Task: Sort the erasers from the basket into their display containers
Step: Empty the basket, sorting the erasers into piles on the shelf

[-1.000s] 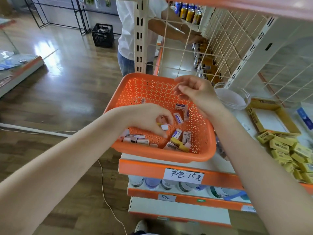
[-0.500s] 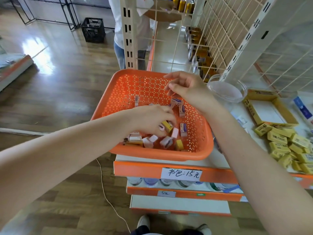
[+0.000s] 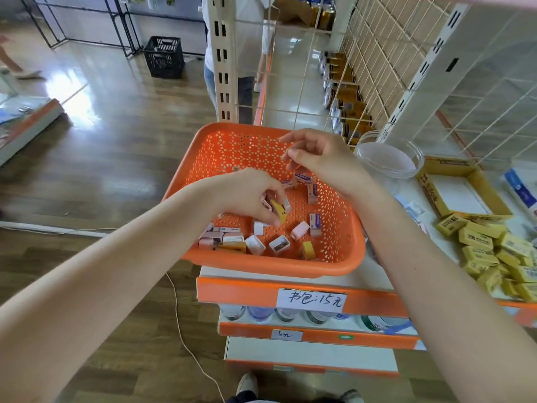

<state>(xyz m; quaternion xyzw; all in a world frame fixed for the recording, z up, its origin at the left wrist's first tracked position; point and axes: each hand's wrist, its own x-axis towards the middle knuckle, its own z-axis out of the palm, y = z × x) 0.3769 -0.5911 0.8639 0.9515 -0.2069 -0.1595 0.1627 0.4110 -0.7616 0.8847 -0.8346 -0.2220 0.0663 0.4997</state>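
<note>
Inside the orange basket (image 3: 261, 267), against its near wall, loose erasers (image 3: 232, 237) lie in a heap. Above them, mid-basket, my left grip (image 3: 252, 196) is clamped on a yellow eraser (image 3: 279, 212). Further in, my right grip (image 3: 316, 161) hovers over the basket, fingers curled; I cannot tell whether it holds anything. Right of the basket stand a clear jar (image 3: 389, 159) and a yellow box (image 3: 427, 184).

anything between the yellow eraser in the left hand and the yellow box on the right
Yes: the right forearm lies across that line, and the basket's right wall rises beyond it. The yellow eraser in the left hand would likely need lifting over both to reach the yellow box.
</note>
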